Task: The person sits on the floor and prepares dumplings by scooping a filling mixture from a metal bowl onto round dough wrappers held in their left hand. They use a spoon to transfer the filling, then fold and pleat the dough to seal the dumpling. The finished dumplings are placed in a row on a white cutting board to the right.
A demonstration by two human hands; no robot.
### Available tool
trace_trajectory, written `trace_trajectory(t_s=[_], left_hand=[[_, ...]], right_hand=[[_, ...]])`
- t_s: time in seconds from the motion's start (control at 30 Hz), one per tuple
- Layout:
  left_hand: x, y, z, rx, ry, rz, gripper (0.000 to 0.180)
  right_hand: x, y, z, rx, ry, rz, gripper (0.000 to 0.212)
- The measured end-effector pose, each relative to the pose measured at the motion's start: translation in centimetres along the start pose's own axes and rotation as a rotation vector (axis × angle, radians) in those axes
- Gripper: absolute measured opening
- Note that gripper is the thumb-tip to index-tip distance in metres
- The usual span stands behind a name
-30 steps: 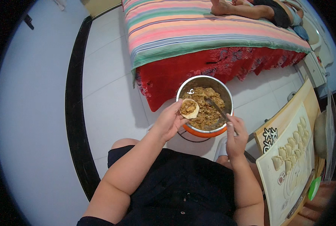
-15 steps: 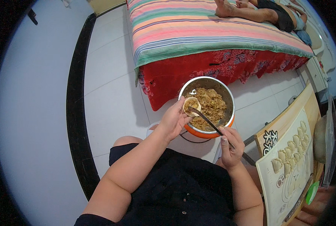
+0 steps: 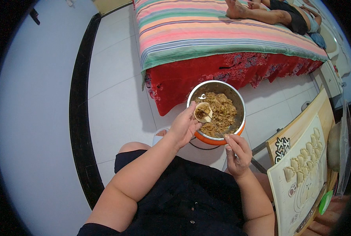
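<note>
My left hand (image 3: pixel 184 126) cups a round, pale dumpling wrapper (image 3: pixel 209 117) beside the near-left rim of a steel pot. A lump of brown-green filling (image 3: pixel 201 111) sits on the wrapper. Between its fingertips my right hand (image 3: pixel 239 154) grips a thin metal utensil (image 3: pixel 216 127), seen nearly edge-on; its tip reaches the filling on the wrapper, and I cannot tell if it is a spoon or a spreader. Chopped filling (image 3: pixel 223 105) lies in the pot (image 3: pixel 243 103), whose lower outside is orange.
To the right, a wooden table (image 3: pixel 301 119) bears a white mat (image 3: pixel 279 173) with rows of folded dumplings (image 3: pixel 302 160). A green object (image 3: pixel 326 202) lies near the mat. Beyond the pot stands a bed with a striped cover (image 3: pixel 191 35), where a person (image 3: pixel 258 16) lies.
My right hand has moved slightly left and turned, bringing the utensil edge-on. The wrapper has tilted and shifted a little to the right in my left hand.
</note>
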State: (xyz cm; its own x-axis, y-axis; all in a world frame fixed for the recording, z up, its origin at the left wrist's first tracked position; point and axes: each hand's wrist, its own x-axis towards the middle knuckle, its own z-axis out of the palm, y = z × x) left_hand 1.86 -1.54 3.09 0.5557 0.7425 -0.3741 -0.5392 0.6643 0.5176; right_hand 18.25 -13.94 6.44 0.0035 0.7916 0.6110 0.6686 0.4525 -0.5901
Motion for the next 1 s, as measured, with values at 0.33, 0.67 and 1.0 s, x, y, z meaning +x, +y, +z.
trace_trajectory(t_s=[0.33, 0.67, 1.0], left_hand=[[-0.2, 0.2, 0.9, 0.006, -0.031, 0.018, 0.043], [0.0, 0.0, 1.5, -0.013, -0.013, 0.027, 0.043], [0.2, -0.8, 2.1, 0.031, 0.015, 0.032, 0.044]], right_hand=[[-0.3, 0.6, 0.1, 0.05, -0.026, 0.064, 0.021], [-0.1, 1.0, -1.4, 0.153, 0.011, 0.226, 0.018], [0.7, 1.1, -0.8, 0.155, -0.007, 0.109, 0.018]])
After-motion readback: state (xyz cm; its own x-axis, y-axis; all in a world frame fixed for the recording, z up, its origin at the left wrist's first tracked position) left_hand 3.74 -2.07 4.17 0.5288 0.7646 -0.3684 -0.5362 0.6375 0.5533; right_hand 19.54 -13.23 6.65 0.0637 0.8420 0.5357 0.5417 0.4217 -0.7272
